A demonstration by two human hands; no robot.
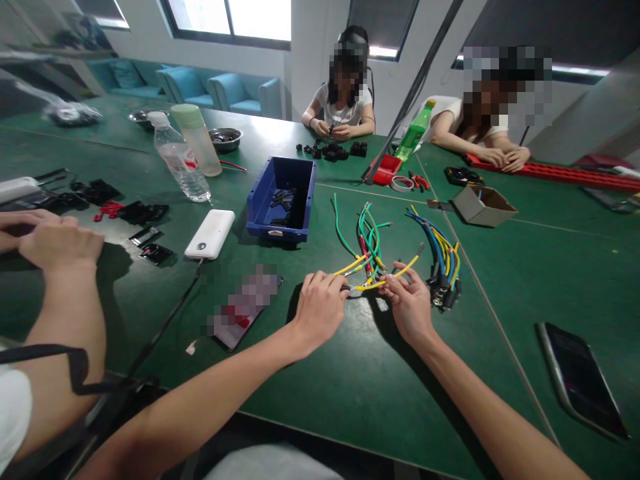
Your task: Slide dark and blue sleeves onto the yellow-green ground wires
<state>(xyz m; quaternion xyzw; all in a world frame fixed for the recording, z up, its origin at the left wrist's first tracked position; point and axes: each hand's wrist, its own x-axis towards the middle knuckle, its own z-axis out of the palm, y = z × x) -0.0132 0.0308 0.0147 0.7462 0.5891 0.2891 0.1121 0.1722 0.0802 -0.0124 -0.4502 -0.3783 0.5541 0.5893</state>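
My left hand (320,305) is closed in a pinch on a small metal-tipped piece at the end of a yellow wire (373,283) lying on the green table (380,380). My right hand (410,303) pinches the same yellow wire a little further along. Just beyond my fingers lies a bunch of green, red and yellow wires (369,240). To the right of it sits a bundle of blue and yellow wires with black connectors (443,267).
A blue bin (260,200) with black parts stands ahead. A white power bank (210,233), a phone (245,307), bottles (180,160) and black parts lie left. Another phone (583,380) lies right, a cardboard box (483,203) beyond. A person's arm (60,293) rests at left; two people sit opposite.
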